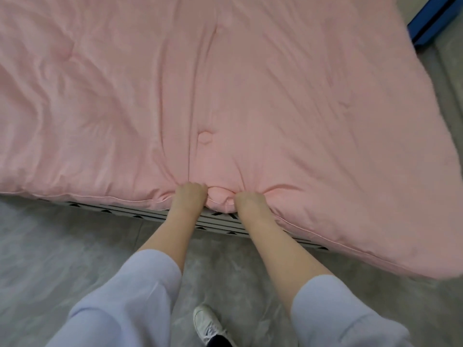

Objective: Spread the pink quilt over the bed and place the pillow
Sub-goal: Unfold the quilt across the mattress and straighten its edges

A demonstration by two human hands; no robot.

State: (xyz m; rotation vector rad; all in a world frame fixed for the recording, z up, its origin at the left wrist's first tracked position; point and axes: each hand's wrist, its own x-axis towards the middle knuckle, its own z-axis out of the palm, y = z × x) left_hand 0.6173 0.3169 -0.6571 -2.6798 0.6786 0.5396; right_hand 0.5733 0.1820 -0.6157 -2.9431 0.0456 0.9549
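The pink quilt (pixel 225 83) lies spread over the bed and fills most of the view, with creases on its left half and a seam down the middle. My left hand (pixel 191 194) and my right hand (pixel 249 201) grip its near edge side by side, fingers curled into the fabric, which bunches up between them. Under that edge shows a strip of the bed's white side with black marks (pixel 140 213). The quilt's near right corner (pixel 436 266) hangs past the bed over the floor. No pillow is in view.
Grey marbled floor (pixel 62 246) runs along the bed's near side, where my white shoe (pixel 208 324) stands. A blue object with a dark band (pixel 433 18) sits at the top right, beyond the quilt's right edge.
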